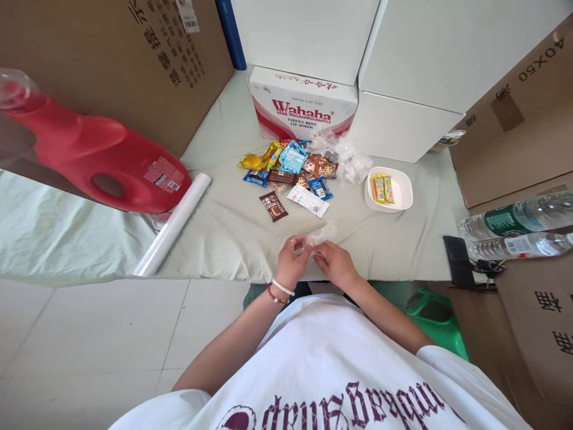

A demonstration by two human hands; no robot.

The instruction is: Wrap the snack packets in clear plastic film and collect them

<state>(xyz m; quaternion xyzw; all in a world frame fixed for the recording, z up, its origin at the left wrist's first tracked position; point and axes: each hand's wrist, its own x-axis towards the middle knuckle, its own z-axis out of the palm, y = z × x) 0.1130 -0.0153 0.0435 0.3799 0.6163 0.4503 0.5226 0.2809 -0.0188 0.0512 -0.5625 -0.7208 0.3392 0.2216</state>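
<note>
Close to the table's front edge, my left hand [293,258] and my right hand [336,264] both pinch a thin clear plastic bag [323,233]. The bag lies crumpled just beyond my fingers, and its contents, if any, cannot be made out. Nearest beyond it are a white sachet [308,200] and a brown cocoa snack packet [273,206]. A heap of wrapped snacks [293,158] in blue, yellow and brown sits behind them. Crumpled clear bags [353,160] lie at its right. Two yellow packets [382,188] rest in a white plastic bowl [403,194].
A Wahaha carton [304,107] stands at the back against white cabinets. On the left are a large red jug [107,149] and a white roll [174,224]. Two plastic bottles [514,218] and a black phone [457,260] lie on the right. A green stool [436,316] is below.
</note>
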